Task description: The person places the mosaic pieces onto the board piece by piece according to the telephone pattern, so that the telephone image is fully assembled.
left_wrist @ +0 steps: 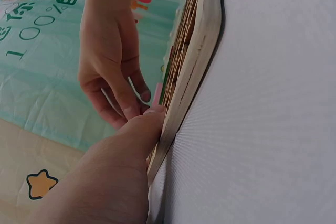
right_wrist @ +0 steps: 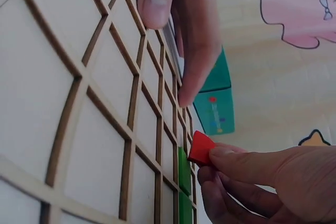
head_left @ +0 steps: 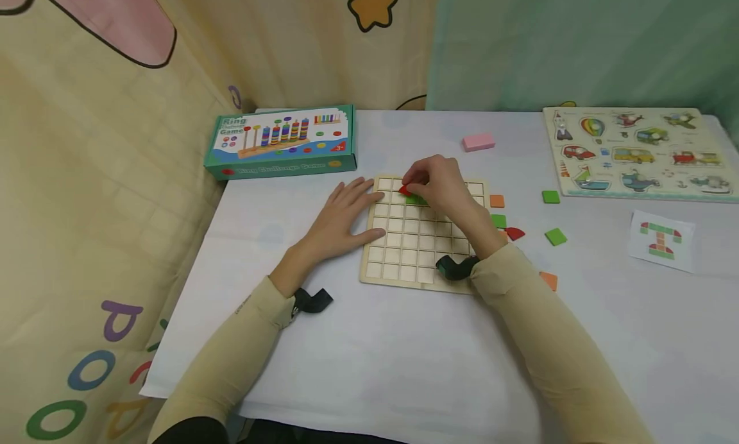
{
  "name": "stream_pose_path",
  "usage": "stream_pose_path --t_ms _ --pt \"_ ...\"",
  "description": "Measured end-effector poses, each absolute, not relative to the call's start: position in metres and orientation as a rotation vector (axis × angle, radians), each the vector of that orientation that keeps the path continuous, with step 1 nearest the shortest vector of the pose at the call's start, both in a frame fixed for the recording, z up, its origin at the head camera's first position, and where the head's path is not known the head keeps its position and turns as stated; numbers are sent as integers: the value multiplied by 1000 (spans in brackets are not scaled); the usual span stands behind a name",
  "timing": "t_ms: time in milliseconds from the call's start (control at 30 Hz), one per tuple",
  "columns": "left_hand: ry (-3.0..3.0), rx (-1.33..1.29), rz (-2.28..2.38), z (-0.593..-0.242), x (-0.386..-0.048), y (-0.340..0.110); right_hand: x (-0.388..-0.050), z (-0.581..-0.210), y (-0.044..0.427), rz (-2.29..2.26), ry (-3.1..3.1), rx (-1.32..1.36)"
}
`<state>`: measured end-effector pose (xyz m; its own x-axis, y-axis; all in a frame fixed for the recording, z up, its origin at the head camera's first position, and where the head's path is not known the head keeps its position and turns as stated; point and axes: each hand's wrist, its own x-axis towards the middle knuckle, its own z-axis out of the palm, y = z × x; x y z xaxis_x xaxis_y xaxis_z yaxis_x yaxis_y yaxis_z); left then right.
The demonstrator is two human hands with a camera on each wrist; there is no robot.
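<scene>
A wooden grid board point(head_left: 392, 239) with square cells lies on the white table. Between thumb and fingers, my right hand point(head_left: 441, 184) pinches a red quarter-round tile point(right_wrist: 200, 148) over the board's far rows. Beside that tile, green square tiles point(right_wrist: 184, 171) sit in cells of the grid. My left hand point(head_left: 344, 221) has its fingers spread, with thumb and fingertips resting on the board's left edge. In the left wrist view the left thumb point(left_wrist: 142, 129) lies against the board's rim point(left_wrist: 191, 66); the red tile is hidden there.
Right of the board lie orange tiles point(head_left: 497, 201), green tiles point(head_left: 551, 197) and a red tile point(head_left: 514, 233). A pattern card point(head_left: 661, 240) lies farther right, below a vehicle puzzle board point(head_left: 641, 152). A pink block point(head_left: 478, 142) and a green game box point(head_left: 281, 142) stand at the back.
</scene>
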<state>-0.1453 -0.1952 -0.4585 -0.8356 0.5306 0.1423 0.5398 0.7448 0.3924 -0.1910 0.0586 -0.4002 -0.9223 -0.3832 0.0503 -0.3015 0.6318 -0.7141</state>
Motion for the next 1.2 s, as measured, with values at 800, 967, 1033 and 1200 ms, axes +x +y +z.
stream_pose_path --t_ms 800,967,1033,1200 --pt "-2954 -856 -582 -458 -145 -196 -169 -399 84 -1206 2778 -612" --pt "-2940 -853 -593 -458 -145 -197 -161 -391 133 -1239 2847 -435" --pt "-2938 -858 -602 -459 -145 -196 -158 -390 154 -1216 2873 -332" --pt "-2943 -874 -606 -458 -146 -195 -158 -391 190 -1118 2883 -144"
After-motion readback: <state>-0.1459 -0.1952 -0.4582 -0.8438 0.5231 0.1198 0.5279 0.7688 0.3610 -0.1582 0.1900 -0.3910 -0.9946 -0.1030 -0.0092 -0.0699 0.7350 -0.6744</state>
